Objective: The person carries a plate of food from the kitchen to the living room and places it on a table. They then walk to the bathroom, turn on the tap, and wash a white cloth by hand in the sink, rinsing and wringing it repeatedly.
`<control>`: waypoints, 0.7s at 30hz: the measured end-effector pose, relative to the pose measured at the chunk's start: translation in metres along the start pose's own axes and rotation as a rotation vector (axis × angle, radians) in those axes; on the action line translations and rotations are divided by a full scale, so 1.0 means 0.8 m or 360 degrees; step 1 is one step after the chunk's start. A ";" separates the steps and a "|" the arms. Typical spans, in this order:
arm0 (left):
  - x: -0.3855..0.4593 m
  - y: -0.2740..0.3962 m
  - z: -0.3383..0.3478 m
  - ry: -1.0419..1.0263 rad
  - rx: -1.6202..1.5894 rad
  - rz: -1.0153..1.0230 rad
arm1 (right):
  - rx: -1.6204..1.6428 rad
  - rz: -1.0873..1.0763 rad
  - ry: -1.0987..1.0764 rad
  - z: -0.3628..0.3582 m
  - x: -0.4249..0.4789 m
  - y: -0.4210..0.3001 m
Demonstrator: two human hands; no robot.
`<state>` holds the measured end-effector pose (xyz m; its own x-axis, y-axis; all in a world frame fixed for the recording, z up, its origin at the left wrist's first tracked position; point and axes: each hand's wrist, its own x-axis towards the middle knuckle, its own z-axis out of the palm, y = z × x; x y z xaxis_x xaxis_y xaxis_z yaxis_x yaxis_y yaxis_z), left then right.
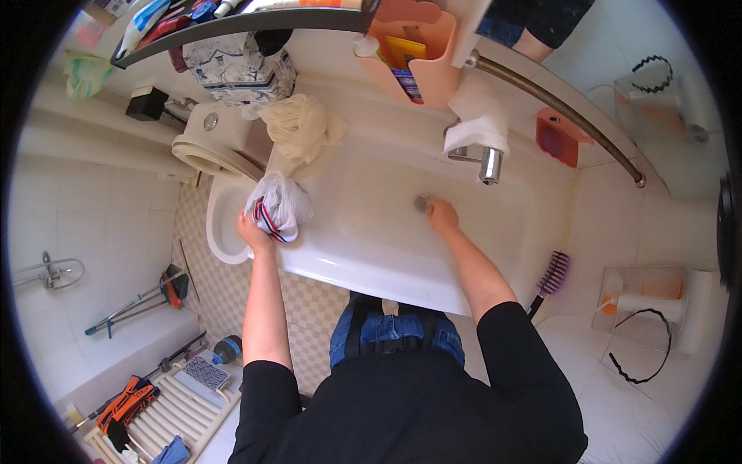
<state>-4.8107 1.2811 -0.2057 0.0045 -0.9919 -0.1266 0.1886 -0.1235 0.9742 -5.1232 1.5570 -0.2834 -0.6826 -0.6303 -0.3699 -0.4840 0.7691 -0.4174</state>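
Note:
My left hand grips a bunched white cloth with navy and red striped trim, at the left rim of the white washbasin. Down in the basin, my right hand has its fingers bent at the edge of the round drain stopper; whether they pinch it cannot be made out. A cream bundled cloth lies on the basin's back left corner. Above the right hand juts a chrome faucet, partly draped with white paper or cloth.
A toilet stands left of the basin. Behind the basin are a peach holder and a metal rail. A purple hairbrush hangs near the right rim. A slatted rack and a dark bottle are at lower left.

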 end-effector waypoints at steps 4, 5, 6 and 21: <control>0.003 -0.006 -0.002 0.0028 0.0139 0.0103 | -0.0212 -0.0072 0.0046 0.020 -0.001 -0.008; 0.006 -0.007 -0.005 0.0043 0.0111 0.0077 | -0.0242 -0.0048 0.0064 0.025 -0.004 -0.013; 0.008 -0.009 -0.003 0.0050 0.0076 0.0048 | -0.0276 -0.0018 0.0089 0.029 -0.006 -0.016; 0.013 -0.016 -0.014 -0.0016 0.0113 -0.0002 | -0.0075 0.0090 0.0035 0.025 -0.029 -0.024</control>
<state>-4.8020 1.2724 -0.2215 -0.0053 -0.9920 -0.1263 0.1187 -0.1260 0.9849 -5.0871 1.5551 -0.2837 -0.7209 -0.5838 -0.3733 -0.4694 0.8077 -0.3567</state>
